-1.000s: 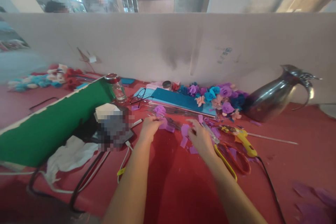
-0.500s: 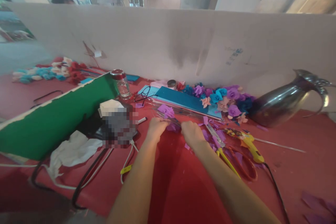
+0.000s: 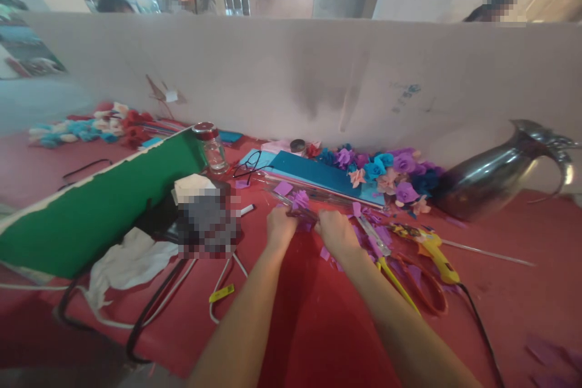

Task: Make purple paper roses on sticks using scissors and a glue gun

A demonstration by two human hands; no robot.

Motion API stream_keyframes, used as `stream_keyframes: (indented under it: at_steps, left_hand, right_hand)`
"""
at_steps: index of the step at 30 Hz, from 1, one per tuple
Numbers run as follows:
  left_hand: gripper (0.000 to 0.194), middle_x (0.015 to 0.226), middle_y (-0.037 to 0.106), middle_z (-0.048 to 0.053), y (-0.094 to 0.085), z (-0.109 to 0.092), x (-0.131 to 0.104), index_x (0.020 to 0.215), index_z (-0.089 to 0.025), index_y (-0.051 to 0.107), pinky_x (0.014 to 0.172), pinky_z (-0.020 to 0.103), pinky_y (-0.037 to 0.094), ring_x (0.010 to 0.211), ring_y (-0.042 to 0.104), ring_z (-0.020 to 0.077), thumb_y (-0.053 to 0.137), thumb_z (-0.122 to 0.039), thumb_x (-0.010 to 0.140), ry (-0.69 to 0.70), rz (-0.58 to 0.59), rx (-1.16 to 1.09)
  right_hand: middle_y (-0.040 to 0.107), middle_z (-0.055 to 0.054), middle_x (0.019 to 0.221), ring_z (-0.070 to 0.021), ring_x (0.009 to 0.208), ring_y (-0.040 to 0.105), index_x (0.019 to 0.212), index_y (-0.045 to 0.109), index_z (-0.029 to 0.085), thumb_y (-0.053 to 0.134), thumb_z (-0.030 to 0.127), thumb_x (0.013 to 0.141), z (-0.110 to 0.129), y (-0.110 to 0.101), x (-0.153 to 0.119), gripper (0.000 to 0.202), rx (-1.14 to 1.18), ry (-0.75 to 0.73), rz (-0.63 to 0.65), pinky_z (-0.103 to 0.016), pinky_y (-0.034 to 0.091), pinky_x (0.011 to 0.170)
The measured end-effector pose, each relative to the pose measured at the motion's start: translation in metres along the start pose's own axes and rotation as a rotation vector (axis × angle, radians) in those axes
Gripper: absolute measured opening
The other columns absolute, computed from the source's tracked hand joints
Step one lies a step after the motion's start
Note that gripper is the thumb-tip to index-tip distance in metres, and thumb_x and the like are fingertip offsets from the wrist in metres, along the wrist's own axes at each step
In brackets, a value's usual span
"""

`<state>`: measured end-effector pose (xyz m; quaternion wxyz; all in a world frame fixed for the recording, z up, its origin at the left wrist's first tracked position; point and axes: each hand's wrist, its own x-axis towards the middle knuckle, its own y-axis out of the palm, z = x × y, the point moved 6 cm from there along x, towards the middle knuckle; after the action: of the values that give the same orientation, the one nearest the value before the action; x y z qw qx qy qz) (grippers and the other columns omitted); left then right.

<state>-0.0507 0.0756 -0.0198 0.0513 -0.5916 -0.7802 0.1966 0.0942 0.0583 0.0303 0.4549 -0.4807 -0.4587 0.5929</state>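
Over the middle of the red table, my left hand and my right hand are close together with curled fingers. Between them runs a thin dark piece, blurred, that both hands pinch; what it is I cannot make out. A small purple paper flower shows just beyond the fingertips, beside a flat purple paper piece. Purple scraps lie around my right hand. Scissors with yellow and red handles lie right of it, and a yellow glue gun lies farther right.
Blue sheets and paper flowers line the white partition. A metal jug lies tilted at right. At left are a green box, a glass jar, white tissue and cables. Heads show beyond the partition.
My left hand has moved slightly right, nearer my right hand. The purple flower and the flat purple piece now show apart from each other. Another head has appeared beyond the partition at right.
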Motion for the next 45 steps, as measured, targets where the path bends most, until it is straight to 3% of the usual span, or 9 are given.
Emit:
stream_keyframes:
  at_steps: [5, 10, 15, 21, 27, 30, 36, 39, 45]
  left_hand:
    - [0.021, 0.066, 0.063, 0.002, -0.005, -0.006, -0.004, 0.068, -0.021, 0.059, 0.067, 0.028, 0.039, 0.071, 0.06, 0.0208, 0.07, -0.01, 0.054, 0.066, -0.106, 0.085]
    - [0.021, 0.06, 0.055, -0.003, -0.004, -0.008, -0.008, 0.061, -0.021, 0.05, 0.059, 0.025, 0.034, 0.061, 0.053, 0.016, 0.062, -0.006, 0.054, 0.031, -0.051, 0.037]
    - [0.011, 0.06, 0.054, -0.004, -0.015, -0.025, -0.015, 0.062, -0.019, 0.056, 0.058, 0.022, 0.034, 0.059, 0.05, 0.0114, 0.066, -0.014, 0.061, 0.028, -0.09, -0.201]
    - [0.041, 0.042, 0.029, -0.01, 0.028, -0.042, -0.046, 0.054, -0.017, 0.05, 0.045, 0.024, 0.012, 0.04, 0.019, 0.0038, 0.079, -0.047, 0.055, -0.162, 0.582, -0.486]
    - [0.045, 0.059, 0.055, -0.004, 0.039, -0.05, -0.061, 0.067, -0.014, 0.064, 0.046, 0.022, 0.018, 0.048, 0.036, 0.0046, 0.089, -0.037, 0.037, -0.102, 0.651, -0.393]
    - [0.04, 0.053, 0.052, -0.005, 0.036, -0.047, -0.054, 0.067, -0.013, 0.065, 0.045, 0.023, 0.015, 0.043, 0.03, 0.0033, 0.086, -0.038, 0.043, -0.094, 0.571, -0.328]
    - [0.042, 0.045, 0.046, -0.008, 0.025, -0.043, -0.04, 0.071, -0.013, 0.064, 0.044, 0.022, 0.01, 0.038, 0.025, 0.0017, 0.085, -0.035, 0.042, -0.132, 0.493, -0.382]
    - [0.042, 0.046, 0.047, -0.007, 0.024, -0.039, -0.038, 0.073, -0.012, 0.065, 0.044, 0.022, 0.011, 0.038, 0.025, 0.0019, 0.085, -0.034, 0.042, -0.143, 0.497, -0.292]
    - [0.032, 0.046, 0.043, -0.009, 0.024, -0.023, -0.031, 0.067, -0.014, 0.065, 0.045, 0.023, 0.011, 0.039, 0.019, 0.0021, 0.082, -0.033, 0.049, -0.178, 0.436, -0.133]
  right_hand:
    - [0.072, -0.018, 0.093, -0.0267, 0.088, 0.07, 0.098, 0.067, 0.013, 0.048, 0.009, 0.083, 0.003, 0.003, -0.002, 0.024, 0.018, -0.01, 0.002, -0.028, 0.048, 0.069]
    - [0.072, -0.017, 0.092, -0.0256, 0.085, 0.07, 0.094, 0.067, 0.014, 0.049, 0.01, 0.082, 0.004, 0.002, -0.001, 0.022, 0.065, -0.036, -0.012, -0.028, 0.048, 0.068]
    - [0.072, -0.007, 0.084, -0.0196, 0.078, 0.068, 0.108, 0.061, 0.019, 0.044, 0.017, 0.088, -0.011, -0.011, -0.019, 0.027, 0.266, -0.053, -0.138, -0.025, 0.045, 0.066]
    - [0.063, 0.001, 0.072, -0.0147, 0.065, 0.059, 0.115, 0.049, 0.019, 0.043, 0.03, 0.089, -0.04, -0.012, -0.053, 0.029, 0.992, -0.269, -0.358, -0.022, 0.043, 0.06]
    - [0.065, -0.001, 0.075, -0.0166, 0.068, 0.061, 0.115, 0.051, 0.019, 0.045, 0.028, 0.087, -0.057, -0.003, -0.065, 0.03, 0.891, -0.177, -0.42, -0.025, 0.044, 0.063]
    - [0.07, -0.005, 0.087, -0.0188, 0.076, 0.065, 0.11, 0.058, 0.021, 0.043, 0.026, 0.087, -0.093, -0.005, -0.068, 0.028, 0.792, -0.048, -0.451, -0.026, 0.047, 0.064]
    - [0.068, -0.019, 0.107, -0.03, 0.103, 0.06, 0.103, 0.065, 0.012, 0.052, 0.014, 0.072, -0.215, 0.004, -0.08, 0.034, 0.196, 0.442, -0.443, -0.039, 0.04, 0.09]
    - [0.07, -0.02, 0.094, -0.0312, 0.091, 0.064, 0.094, 0.068, 0.012, 0.052, 0.027, 0.078, -0.249, 0.017, -0.081, 0.027, 0.221, 0.566, -0.359, -0.036, 0.043, 0.076]
    - [0.057, -0.002, 0.045, -0.0187, 0.05, 0.057, 0.051, 0.061, 0.018, 0.062, 0.04, 0.068, -0.27, 0.028, -0.073, 0.027, 0.409, 0.51, -0.32, -0.026, 0.033, 0.049]
